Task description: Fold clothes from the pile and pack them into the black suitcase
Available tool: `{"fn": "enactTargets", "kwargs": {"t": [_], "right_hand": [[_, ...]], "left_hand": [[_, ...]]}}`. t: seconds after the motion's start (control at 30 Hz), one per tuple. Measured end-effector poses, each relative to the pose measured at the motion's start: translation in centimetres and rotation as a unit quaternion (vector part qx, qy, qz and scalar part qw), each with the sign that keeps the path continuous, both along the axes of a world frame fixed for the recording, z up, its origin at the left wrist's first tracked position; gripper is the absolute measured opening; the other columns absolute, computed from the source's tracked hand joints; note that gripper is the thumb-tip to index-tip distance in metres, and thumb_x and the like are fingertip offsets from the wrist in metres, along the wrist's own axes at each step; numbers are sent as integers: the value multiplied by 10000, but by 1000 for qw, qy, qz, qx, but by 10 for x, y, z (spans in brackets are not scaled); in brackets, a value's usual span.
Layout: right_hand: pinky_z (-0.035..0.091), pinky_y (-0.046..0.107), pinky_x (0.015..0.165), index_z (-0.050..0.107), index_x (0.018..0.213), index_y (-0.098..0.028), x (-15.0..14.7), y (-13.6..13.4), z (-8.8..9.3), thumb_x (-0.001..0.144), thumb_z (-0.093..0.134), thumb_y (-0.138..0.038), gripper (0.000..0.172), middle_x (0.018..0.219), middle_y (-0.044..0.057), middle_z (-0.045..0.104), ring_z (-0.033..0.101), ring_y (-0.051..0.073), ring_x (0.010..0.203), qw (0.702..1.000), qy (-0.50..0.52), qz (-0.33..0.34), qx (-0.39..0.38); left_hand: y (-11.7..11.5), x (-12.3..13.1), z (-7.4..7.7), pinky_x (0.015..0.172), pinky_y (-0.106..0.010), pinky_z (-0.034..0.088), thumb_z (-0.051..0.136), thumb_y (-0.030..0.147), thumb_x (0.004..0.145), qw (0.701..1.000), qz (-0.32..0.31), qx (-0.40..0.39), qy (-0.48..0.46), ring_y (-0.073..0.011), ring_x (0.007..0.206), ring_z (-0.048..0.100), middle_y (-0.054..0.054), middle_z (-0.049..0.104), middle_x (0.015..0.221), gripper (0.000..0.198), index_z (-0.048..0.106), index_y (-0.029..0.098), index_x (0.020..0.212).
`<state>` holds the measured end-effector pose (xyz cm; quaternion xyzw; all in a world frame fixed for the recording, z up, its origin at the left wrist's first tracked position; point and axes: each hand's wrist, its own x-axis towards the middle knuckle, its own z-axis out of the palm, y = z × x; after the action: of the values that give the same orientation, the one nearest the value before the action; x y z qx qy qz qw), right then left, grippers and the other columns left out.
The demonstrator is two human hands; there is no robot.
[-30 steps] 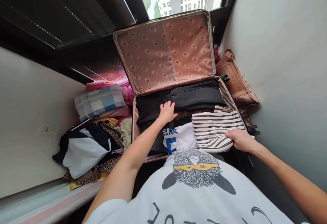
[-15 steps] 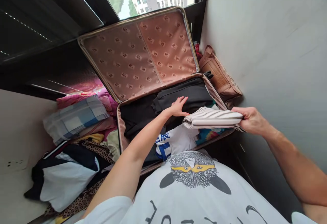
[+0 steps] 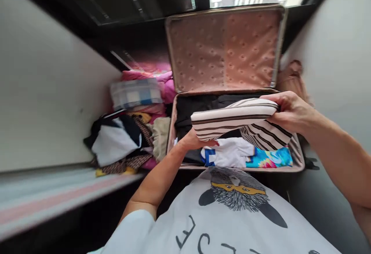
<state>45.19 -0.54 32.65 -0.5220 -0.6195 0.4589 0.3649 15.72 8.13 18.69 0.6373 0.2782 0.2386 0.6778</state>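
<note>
Cloth (image 3: pixel 232 118) held in R hand (image 3: pixel 295 113) abv. suitcase (image 3: pixel 199 63).

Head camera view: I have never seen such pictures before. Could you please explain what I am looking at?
There is no machine here: a person works with two bare hands, and the camera on their head looks forward and down. The right hand grips a striped cloth; the left hand is at its left end, its grip partly hidden. Below is an open suitcase with dark clothes, a white-and-blue garment and a bright blue patterned cloth. More clothes are piled to the left.
</note>
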Motion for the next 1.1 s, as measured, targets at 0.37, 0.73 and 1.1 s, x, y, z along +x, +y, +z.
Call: {"fn": "enactTargets", "kwargs": {"t": [0.37, 0.73, 1.1], "right_hand": [[361, 281, 695, 626, 879, -168, -272, 128, -37, 838, 563, -155, 76, 765, 18, 603, 523, 168, 760, 928, -233, 98, 273], [475, 509, 989, 693, 1212, -100, -445, 127, -261, 992, 437, -69, 339, 1137, 214, 736, 671, 305, 1110, 762, -496, 407, 88], [566, 436, 932, 694, 1158, -188, -450, 96, -247, 918, 609, -172, 255, 1147, 127, 755, 729, 247, 1018, 793, -356, 493, 22]], "left_hand": [[107, -271, 20, 1162, -529, 450, 625, 478, 920, 820, 369, 390, 196, -277, 1308, 591, -98, 647, 1375, 302, 788, 228, 964], [122, -379, -190, 1134, -429, 463, 677, 212, 829, 853, 105, 197, 471, -265, 1254, 567, -97, 616, 1403, 187, 761, 169, 990], [56, -322, -208, 1104, -576, 440, 522, 238, 957, 778, 60, 282, 558, -423, 1450, 411, -220, 364, 1641, 513, 595, 184, 1462]]}}
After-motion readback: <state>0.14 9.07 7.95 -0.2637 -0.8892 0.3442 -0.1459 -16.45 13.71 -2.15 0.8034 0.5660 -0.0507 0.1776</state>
